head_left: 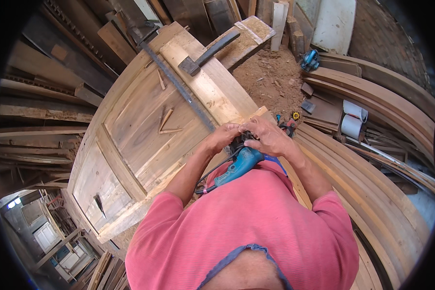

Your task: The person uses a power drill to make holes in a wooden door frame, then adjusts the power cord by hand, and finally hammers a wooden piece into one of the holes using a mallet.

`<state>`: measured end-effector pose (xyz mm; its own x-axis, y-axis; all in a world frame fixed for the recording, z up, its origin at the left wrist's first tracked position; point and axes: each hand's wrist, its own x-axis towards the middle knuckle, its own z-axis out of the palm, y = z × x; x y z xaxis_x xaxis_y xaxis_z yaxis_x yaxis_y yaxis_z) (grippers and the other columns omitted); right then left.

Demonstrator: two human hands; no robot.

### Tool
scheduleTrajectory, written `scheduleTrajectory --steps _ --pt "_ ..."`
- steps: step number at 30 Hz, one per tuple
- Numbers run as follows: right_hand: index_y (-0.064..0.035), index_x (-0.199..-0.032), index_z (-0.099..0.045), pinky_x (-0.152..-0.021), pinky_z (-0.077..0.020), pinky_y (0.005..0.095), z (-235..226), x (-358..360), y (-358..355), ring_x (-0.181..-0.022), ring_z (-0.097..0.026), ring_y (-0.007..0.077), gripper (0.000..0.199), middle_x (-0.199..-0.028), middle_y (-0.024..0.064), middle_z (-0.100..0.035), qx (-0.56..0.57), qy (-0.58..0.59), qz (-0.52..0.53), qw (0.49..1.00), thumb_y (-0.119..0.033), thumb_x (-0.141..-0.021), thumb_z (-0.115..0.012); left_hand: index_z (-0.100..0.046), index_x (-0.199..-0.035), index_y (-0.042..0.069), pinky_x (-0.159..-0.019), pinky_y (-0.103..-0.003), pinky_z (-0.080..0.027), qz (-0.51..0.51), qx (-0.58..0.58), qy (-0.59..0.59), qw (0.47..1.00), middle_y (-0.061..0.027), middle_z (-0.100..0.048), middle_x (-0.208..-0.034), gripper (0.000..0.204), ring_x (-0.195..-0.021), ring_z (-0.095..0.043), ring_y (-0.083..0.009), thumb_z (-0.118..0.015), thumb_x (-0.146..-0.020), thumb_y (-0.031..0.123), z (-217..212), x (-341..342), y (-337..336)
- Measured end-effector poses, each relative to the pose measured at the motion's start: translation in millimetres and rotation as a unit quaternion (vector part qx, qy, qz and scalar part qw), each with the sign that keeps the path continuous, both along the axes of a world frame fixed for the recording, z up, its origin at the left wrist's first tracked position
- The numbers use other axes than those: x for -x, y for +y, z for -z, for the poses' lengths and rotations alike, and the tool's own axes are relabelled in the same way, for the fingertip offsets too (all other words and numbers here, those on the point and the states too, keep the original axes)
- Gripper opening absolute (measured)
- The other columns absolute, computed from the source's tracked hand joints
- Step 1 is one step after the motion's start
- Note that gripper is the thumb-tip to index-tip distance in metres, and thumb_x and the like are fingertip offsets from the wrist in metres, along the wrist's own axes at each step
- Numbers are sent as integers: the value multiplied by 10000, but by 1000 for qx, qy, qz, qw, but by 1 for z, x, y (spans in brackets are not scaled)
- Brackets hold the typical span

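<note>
A teal power drill [239, 166] with a black front end and a dark cord lies against the front of my pink shirt. My right hand [271, 137] is closed with its fingers and thumb around the drill's black front end. Beside it, my left hand [222, 137] has its fingertips pinched together at the same end, and what lies between them is hidden. Both hands are over the near edge of a large panelled wooden door [145, 125]. A long metal bar clamp [179, 89] runs across the door, its near end close to my left hand.
A dark-headed hammer [190, 66] lies on a board atop the door. Wood slivers [166, 118] and a dark pointed piece [99, 205] rest on the panels. Long planks [362, 174] are stacked at right, with a blue power tool [310, 60] beyond. Sawdust [270, 77] covers the ground.
</note>
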<state>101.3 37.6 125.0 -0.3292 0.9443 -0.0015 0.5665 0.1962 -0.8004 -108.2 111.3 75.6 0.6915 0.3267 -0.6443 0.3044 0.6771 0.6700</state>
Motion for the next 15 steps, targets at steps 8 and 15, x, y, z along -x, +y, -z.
scheduleTrajectory --steps 8,15 --pt "5 -1010 -657 -723 -507 361 -14 -52 -11 -777 -628 229 300 -811 92 -650 275 104 12 956 -223 -818 -685 -637 -1270 23 -1010 -440 -476 106 -486 127 858 -233 -646 -1225 376 -1167 -613 -345 -614 -987 270 -2 13 -28" --pt "62 -1131 -649 -804 -521 328 14 -70 -79 -873 -638 183 393 -957 124 -692 296 100 175 934 -266 -916 -663 -492 -1418 -17 -1104 -460 -399 -37 -350 222 909 -268 -587 -1325 608 -1258 -538 -392 -466 -1053 469 40 19 -49"
